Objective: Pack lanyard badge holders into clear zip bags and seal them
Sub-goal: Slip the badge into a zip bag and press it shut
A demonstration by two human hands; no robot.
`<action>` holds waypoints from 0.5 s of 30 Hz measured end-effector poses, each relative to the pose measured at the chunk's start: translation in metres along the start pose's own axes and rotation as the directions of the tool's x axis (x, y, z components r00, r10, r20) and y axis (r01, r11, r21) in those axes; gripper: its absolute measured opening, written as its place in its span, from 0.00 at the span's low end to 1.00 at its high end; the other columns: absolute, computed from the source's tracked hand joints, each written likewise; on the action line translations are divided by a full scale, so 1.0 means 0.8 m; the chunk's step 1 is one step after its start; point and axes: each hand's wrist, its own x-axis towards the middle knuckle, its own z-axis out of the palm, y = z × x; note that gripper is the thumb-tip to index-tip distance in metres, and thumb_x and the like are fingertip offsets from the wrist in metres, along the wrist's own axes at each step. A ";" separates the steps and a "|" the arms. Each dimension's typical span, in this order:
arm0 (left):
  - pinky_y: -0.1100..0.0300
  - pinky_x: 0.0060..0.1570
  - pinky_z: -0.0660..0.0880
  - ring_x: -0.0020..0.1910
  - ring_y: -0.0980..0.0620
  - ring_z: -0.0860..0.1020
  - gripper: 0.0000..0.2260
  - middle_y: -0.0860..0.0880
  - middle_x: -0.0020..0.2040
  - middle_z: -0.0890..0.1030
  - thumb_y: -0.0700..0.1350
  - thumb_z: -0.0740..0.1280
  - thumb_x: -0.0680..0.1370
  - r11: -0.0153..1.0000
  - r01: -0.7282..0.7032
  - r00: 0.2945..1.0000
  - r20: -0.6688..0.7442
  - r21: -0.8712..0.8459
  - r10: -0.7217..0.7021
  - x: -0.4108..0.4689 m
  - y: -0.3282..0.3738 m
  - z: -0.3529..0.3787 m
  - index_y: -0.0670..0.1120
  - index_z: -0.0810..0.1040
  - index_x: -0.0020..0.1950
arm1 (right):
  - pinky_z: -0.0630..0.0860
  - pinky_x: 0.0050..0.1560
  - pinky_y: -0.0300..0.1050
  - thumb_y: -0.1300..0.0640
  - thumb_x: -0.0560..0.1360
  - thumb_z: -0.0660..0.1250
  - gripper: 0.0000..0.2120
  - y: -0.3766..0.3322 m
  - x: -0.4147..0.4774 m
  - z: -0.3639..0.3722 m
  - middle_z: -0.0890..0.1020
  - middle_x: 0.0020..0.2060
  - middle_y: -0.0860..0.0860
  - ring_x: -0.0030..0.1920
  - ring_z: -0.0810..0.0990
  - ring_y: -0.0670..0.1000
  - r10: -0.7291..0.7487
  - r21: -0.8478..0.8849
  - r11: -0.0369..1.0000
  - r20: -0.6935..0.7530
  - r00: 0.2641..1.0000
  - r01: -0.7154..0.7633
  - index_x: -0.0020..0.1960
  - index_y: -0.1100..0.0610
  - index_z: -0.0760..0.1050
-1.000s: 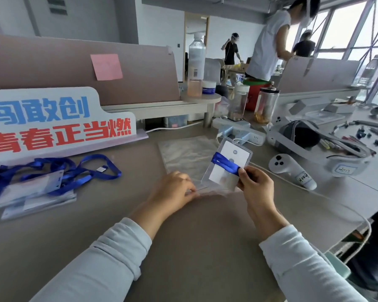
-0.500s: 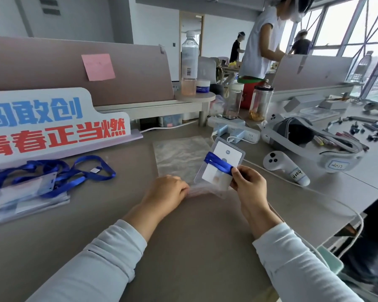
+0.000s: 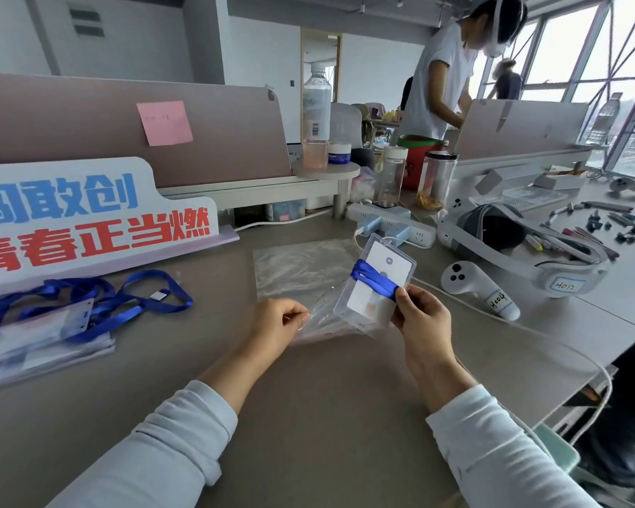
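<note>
While your left hand (image 3: 279,324) pinches the near edge of the clear zip bag (image 3: 301,269) between thumb and first finger, the rest of the bag lies flat on the table (image 3: 308,397). I think you hold it that way to lift one side of the mouth so it opens. I cannot tell if the mouth is open yet, because the plastic is too clear to see.

Your right hand (image 3: 424,319) holds the badge holder (image 3: 384,260) by its lower right side, thumb in front and fingers curled behind. The blue lanyard (image 3: 373,278) is wound round the middle of the holder, and your thumb sits right on its end. That looks like a way to stop the strap coming loose.

The holder is up off the table and tilted, with its low edge just over the bag's mouth, near your left hand. It is not inside the bag yet.

It should slide in low end first. The strap could catch on the bag's lip, so go slow.

More holders with blue straps wait in a pile (image 3: 52,317) far to your left, well apart from the bag. A white controller (image 3: 473,287) lies to the right, out of the way.
</note>
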 end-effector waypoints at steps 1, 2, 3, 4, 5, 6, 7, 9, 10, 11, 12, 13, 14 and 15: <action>0.60 0.44 0.75 0.38 0.53 0.79 0.01 0.48 0.39 0.84 0.40 0.72 0.72 1.000 0.016 1.000 -0.008 -0.013 -0.016 0.000 -0.001 -0.001 0.45 0.83 0.41 | 0.76 0.41 0.42 0.63 0.78 0.62 0.07 -0.001 0.000 0.000 0.82 0.40 0.53 0.38 0.79 0.48 0.000 0.000 1.000 -0.001 1.000 0.000 0.44 0.58 0.78; 0.60 0.43 0.75 0.37 0.54 0.79 0.04 0.49 0.38 0.83 0.40 0.73 0.71 0.999 0.038 0.999 -0.024 -0.023 -0.039 0.001 -0.001 -0.001 0.48 0.82 0.37 | 0.76 0.42 0.43 0.63 0.78 0.62 0.07 -0.001 -0.001 0.000 0.82 0.40 0.53 0.39 0.79 0.49 0.000 -0.002 1.000 -0.001 1.000 0.000 0.44 0.58 0.78; 0.59 0.42 0.74 0.35 0.54 0.78 0.08 0.51 0.35 0.83 0.41 0.74 0.69 0.998 0.054 0.998 -0.041 -0.036 -0.055 0.001 -0.003 -0.002 0.51 0.80 0.33 | 0.76 0.43 0.44 0.63 0.78 0.62 0.07 -0.001 -0.002 -0.001 0.82 0.40 0.53 0.39 0.79 0.50 0.000 -0.001 1.000 0.001 1.000 0.000 0.44 0.58 0.78; 0.59 0.39 0.74 0.33 0.54 0.77 0.11 0.52 0.33 0.81 0.41 0.75 0.68 0.996 0.063 0.996 -0.055 -0.056 -0.066 0.002 -0.003 -0.003 0.52 0.77 0.31 | 0.76 0.42 0.44 0.63 0.78 0.62 0.07 -0.002 -0.002 -0.001 0.82 0.41 0.54 0.39 0.79 0.50 -0.002 0.003 1.000 0.005 1.000 0.002 0.44 0.58 0.78; 0.59 0.37 0.72 0.31 0.55 0.75 0.13 0.52 0.31 0.79 0.40 0.76 0.67 0.995 0.061 0.996 -0.064 -0.074 -0.066 0.002 -0.004 -0.004 0.52 0.74 0.30 | 0.76 0.41 0.43 0.63 0.78 0.62 0.07 -0.002 -0.002 -0.001 0.82 0.41 0.54 0.39 0.78 0.50 -0.004 0.006 1.000 0.013 1.000 0.004 0.45 0.59 0.78; 0.61 0.35 0.71 0.29 0.56 0.73 0.15 0.53 0.30 0.77 0.39 0.76 0.67 0.995 0.057 0.995 -0.070 -0.084 -0.063 0.001 -0.003 -0.005 0.51 0.72 0.31 | 0.75 0.40 0.42 0.63 0.78 0.62 0.07 -0.002 -0.003 -0.001 0.82 0.41 0.54 0.39 0.78 0.49 -0.006 0.006 1.000 0.021 1.000 0.006 0.45 0.59 0.78; 0.63 0.34 0.70 0.28 0.58 0.71 0.16 0.54 0.29 0.75 0.38 0.75 0.67 0.996 0.043 0.996 -0.075 -0.081 -0.049 0.000 -0.003 -0.005 0.51 0.69 0.32 | 0.75 0.40 0.42 0.63 0.78 0.61 0.07 -0.002 -0.003 0.000 0.82 0.41 0.54 0.38 0.78 0.49 -0.007 0.006 1.000 0.029 1.000 0.006 0.46 0.60 0.78; 0.64 0.33 0.69 0.28 0.57 0.70 0.19 0.54 0.30 0.73 0.38 0.75 0.67 1.000 -0.010 0.997 -0.075 -0.022 0.008 -0.002 -0.001 -0.006 0.51 0.65 0.35 | 0.76 0.40 0.42 0.64 0.78 0.61 0.07 -0.002 -0.004 0.000 0.82 0.41 0.54 0.38 0.79 0.49 -0.005 0.012 1.000 0.041 0.999 0.005 0.46 0.60 0.78; 0.62 0.33 0.69 0.29 0.56 0.69 0.19 0.54 0.31 0.72 0.38 0.75 0.68 0.998 -0.047 0.996 -0.078 0.028 0.049 -0.002 -0.001 -0.007 0.51 0.64 0.35 | 0.76 0.41 0.42 0.64 0.78 0.61 0.07 -0.002 -0.004 0.000 0.82 0.40 0.54 0.38 0.79 0.49 -0.005 0.012 1.000 0.044 0.999 0.004 0.46 0.60 0.78; 0.61 0.34 0.68 0.30 0.54 0.69 0.20 0.53 0.32 0.71 0.39 0.74 0.68 0.993 -0.092 0.992 -0.081 0.077 0.098 -0.003 -0.001 -0.008 0.52 0.63 0.35 | 0.76 0.40 0.42 0.64 0.78 0.61 0.07 -0.001 -0.004 0.000 0.82 0.40 0.54 0.38 0.79 0.49 -0.004 0.009 1.000 0.045 0.999 0.004 0.46 0.60 0.78; 0.61 0.34 0.68 0.31 0.53 0.69 0.20 0.53 0.33 0.71 0.39 0.74 0.68 0.984 -0.139 0.986 -0.080 0.114 0.148 -0.003 0.001 -0.009 0.53 0.62 0.34 | 0.75 0.40 0.42 0.64 0.78 0.61 0.07 -0.001 -0.004 0.000 0.82 0.40 0.54 0.37 0.79 0.49 -0.004 0.002 1.000 0.046 0.999 0.004 0.46 0.60 0.78; 0.64 0.35 0.67 0.32 0.53 0.69 0.21 0.53 0.34 0.71 0.38 0.74 0.69 0.972 -0.188 0.977 -0.076 0.139 0.200 -0.003 0.001 -0.009 0.54 0.62 0.33 | 0.75 0.40 0.42 0.64 0.78 0.61 0.07 -0.001 -0.004 -0.001 0.82 0.39 0.54 0.37 0.78 0.49 -0.004 -0.007 1.000 0.049 0.999 0.005 0.45 0.60 0.78; 0.67 0.35 0.67 0.33 0.53 0.70 0.21 0.53 0.35 0.72 0.36 0.73 0.69 0.962 -0.231 0.968 -0.067 0.144 0.243 -0.003 0.001 -0.009 0.55 0.63 0.32 | 0.75 0.39 0.42 0.63 0.78 0.61 0.07 -0.001 -0.004 -0.001 0.82 0.39 0.53 0.37 0.78 0.48 -0.004 -0.015 1.000 0.052 0.999 0.005 0.45 0.59 0.78; 0.70 0.36 0.69 0.35 0.52 0.73 0.20 0.52 0.37 0.74 0.34 0.72 0.69 0.956 -0.262 0.961 -0.054 0.134 0.271 -0.003 0.001 -0.010 0.55 0.68 0.31 | 0.75 0.39 0.41 0.63 0.78 0.61 0.07 -0.001 -0.004 -0.001 0.82 0.39 0.53 0.36 0.78 0.48 -0.003 -0.022 1.000 0.056 0.998 0.005 0.45 0.59 0.78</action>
